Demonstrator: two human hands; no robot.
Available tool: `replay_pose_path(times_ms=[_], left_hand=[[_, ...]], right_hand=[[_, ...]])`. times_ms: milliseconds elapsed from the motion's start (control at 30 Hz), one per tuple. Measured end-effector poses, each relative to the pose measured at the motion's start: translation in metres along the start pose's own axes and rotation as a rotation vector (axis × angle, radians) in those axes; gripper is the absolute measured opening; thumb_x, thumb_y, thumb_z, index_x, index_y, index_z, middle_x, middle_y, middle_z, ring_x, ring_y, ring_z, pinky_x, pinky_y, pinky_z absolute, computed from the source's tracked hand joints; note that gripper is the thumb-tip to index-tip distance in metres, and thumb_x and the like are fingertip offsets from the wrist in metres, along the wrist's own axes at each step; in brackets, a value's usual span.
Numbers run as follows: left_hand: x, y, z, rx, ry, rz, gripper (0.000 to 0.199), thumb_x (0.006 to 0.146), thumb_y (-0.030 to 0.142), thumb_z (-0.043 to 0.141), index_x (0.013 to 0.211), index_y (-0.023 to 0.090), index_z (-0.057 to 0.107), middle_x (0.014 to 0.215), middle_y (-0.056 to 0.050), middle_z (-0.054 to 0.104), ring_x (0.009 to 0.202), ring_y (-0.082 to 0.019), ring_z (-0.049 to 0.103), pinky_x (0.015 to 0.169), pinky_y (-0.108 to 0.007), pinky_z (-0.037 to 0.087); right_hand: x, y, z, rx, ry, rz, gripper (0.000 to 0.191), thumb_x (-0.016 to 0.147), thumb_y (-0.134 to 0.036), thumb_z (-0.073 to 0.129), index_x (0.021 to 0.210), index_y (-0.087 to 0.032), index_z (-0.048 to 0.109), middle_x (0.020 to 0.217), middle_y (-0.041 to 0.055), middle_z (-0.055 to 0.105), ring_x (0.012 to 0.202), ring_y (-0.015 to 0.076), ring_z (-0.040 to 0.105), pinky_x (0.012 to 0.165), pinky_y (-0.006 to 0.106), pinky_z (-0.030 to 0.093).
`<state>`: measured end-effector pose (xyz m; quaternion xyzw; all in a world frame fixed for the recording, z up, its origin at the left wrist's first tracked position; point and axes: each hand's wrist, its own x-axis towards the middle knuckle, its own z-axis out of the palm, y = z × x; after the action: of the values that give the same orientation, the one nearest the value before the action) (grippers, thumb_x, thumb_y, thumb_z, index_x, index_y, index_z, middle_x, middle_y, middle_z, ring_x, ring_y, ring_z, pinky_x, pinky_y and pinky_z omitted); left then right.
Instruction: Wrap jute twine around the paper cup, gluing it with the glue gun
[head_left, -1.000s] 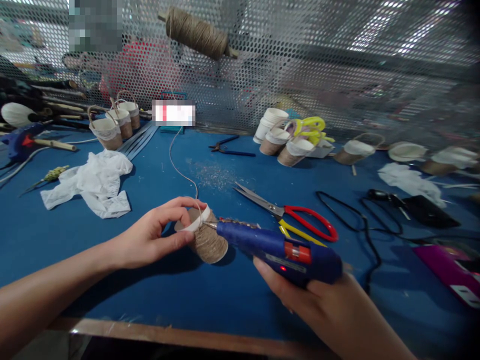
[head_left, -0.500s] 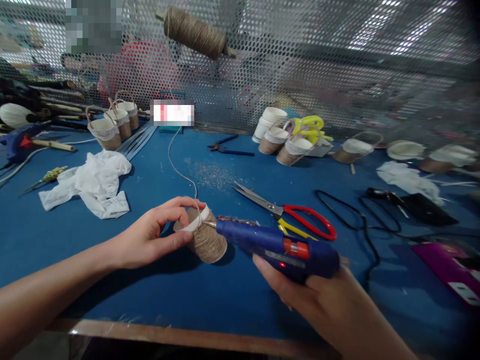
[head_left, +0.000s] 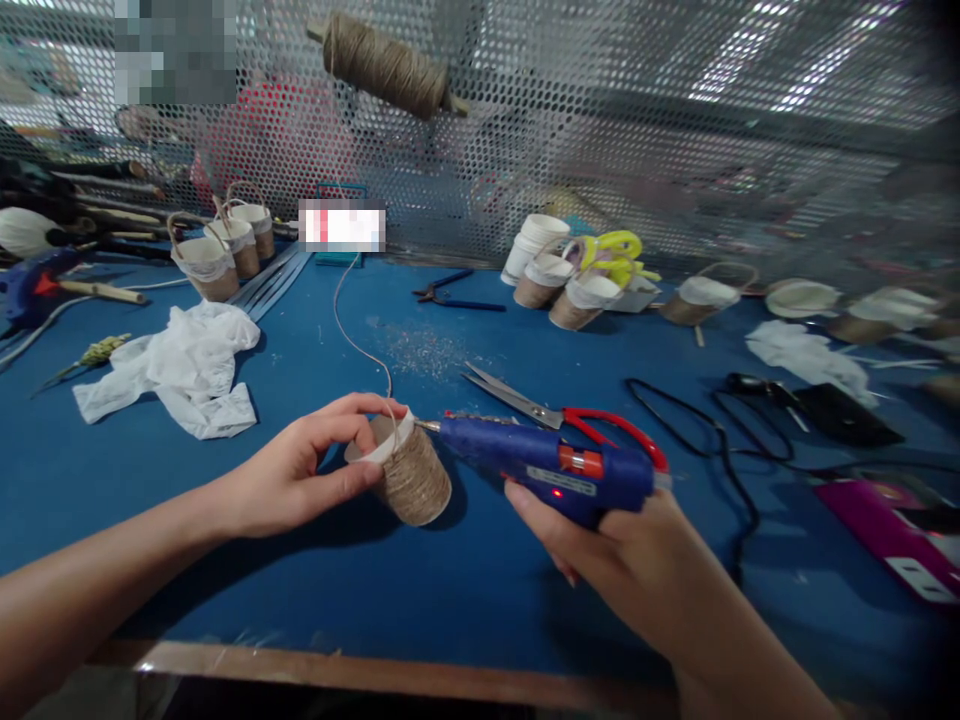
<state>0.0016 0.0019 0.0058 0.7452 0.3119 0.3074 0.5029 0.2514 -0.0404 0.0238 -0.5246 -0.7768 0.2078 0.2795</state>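
My left hand [head_left: 300,465] pinches the white rim of a small cup [head_left: 415,478] wrapped in brown twine, which tilts with its mouth toward the hand. A strand of twine [head_left: 365,352] runs from the cup's rim back over the blue table. In my right hand [head_left: 600,550] is a blue glue gun [head_left: 540,465], its metal nozzle pointing left, close beside the upper rim of the cup. A small red light glows on the gun's side. Red-handled scissors [head_left: 525,400] lie behind the gun, partly covered by it.
Pliers [head_left: 457,300], several twine-wrapped cups [head_left: 585,303] and a twine spool [head_left: 386,68] are toward the back. White lace [head_left: 180,365] lies at left, near another glue gun [head_left: 34,285]. A black cable [head_left: 720,440] and a purple object [head_left: 877,535] are at right.
The glue gun in my right hand has lifted slightly, and its nozzle has moved off the cup's rim. The left hand keeps its hold on the cup.
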Motion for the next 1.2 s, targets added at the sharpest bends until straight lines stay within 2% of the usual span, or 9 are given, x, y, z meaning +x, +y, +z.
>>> replay_pose_path(times_ms=[133, 300, 567, 733, 1000, 1200], left_hand=[[-0.0006, -0.0001, -0.0004, -0.006, -0.002, -0.001, 0.016, 0.085, 0.021, 0.050, 0.070, 0.016, 0.047, 0.125, -0.010, 0.048, 0.119, -0.024, 0.045, 0.101, -0.039, 0.035], [-0.0003, -0.0007, 0.0003, -0.016, 0.005, -0.006, 0.016, 0.085, 0.022, 0.050, 0.070, 0.017, 0.048, 0.126, -0.010, 0.048, 0.121, -0.024, 0.044, 0.101, -0.039, 0.035], [-0.0011, 0.0012, -0.0003, -0.009, -0.007, -0.014, 0.017, 0.085, 0.022, 0.050, 0.070, 0.016, 0.048, 0.126, -0.011, 0.048, 0.121, -0.024, 0.044, 0.100, -0.038, 0.036], [-0.0016, 0.0007, -0.0004, -0.012, -0.005, 0.004, 0.016, 0.085, 0.020, 0.050, 0.070, 0.016, 0.047, 0.125, -0.011, 0.048, 0.120, -0.023, 0.045, 0.101, -0.037, 0.035], [-0.0011, 0.0005, 0.0003, -0.006, -0.011, -0.009, 0.016, 0.085, 0.022, 0.050, 0.069, 0.017, 0.048, 0.126, -0.011, 0.048, 0.121, -0.025, 0.045, 0.100, -0.038, 0.036], [-0.0018, -0.0003, -0.0006, 0.014, -0.008, 0.007, 0.015, 0.085, 0.021, 0.050, 0.070, 0.017, 0.049, 0.127, -0.011, 0.048, 0.121, -0.025, 0.044, 0.101, -0.040, 0.035]], right_hand=[[-0.0018, -0.0027, -0.0007, -0.009, -0.029, 0.029, 0.035, 0.082, -0.026, 0.051, 0.049, -0.022, 0.040, 0.036, -0.0066, 0.041, 0.034, 0.0088, 0.044, 0.039, 0.022, 0.039], [-0.0067, -0.0030, 0.0017, -0.031, 0.004, 0.042, 0.033, 0.080, -0.027, 0.051, 0.048, -0.021, 0.048, 0.037, -0.0043, 0.044, 0.037, 0.0106, 0.046, 0.039, 0.023, 0.040], [-0.0035, -0.0029, -0.0006, -0.018, -0.015, 0.069, 0.037, 0.080, -0.026, 0.052, 0.046, -0.021, 0.041, 0.036, -0.0056, 0.042, 0.034, 0.0094, 0.044, 0.039, 0.023, 0.038], [-0.0061, 0.0001, 0.0010, -0.029, 0.014, -0.004, 0.035, 0.080, -0.026, 0.051, 0.045, -0.020, 0.049, 0.039, -0.0038, 0.045, 0.037, 0.0098, 0.047, 0.041, 0.023, 0.041], [-0.0023, -0.0071, -0.0026, 0.010, -0.034, 0.115, 0.036, 0.080, -0.025, 0.052, 0.047, -0.022, 0.041, 0.036, -0.0059, 0.043, 0.033, 0.0088, 0.044, 0.037, 0.022, 0.039], [-0.0081, 0.0001, 0.0014, -0.012, -0.016, -0.008, 0.033, 0.080, -0.026, 0.051, 0.048, -0.021, 0.049, 0.039, -0.0034, 0.046, 0.039, 0.0107, 0.049, 0.038, 0.022, 0.040]])
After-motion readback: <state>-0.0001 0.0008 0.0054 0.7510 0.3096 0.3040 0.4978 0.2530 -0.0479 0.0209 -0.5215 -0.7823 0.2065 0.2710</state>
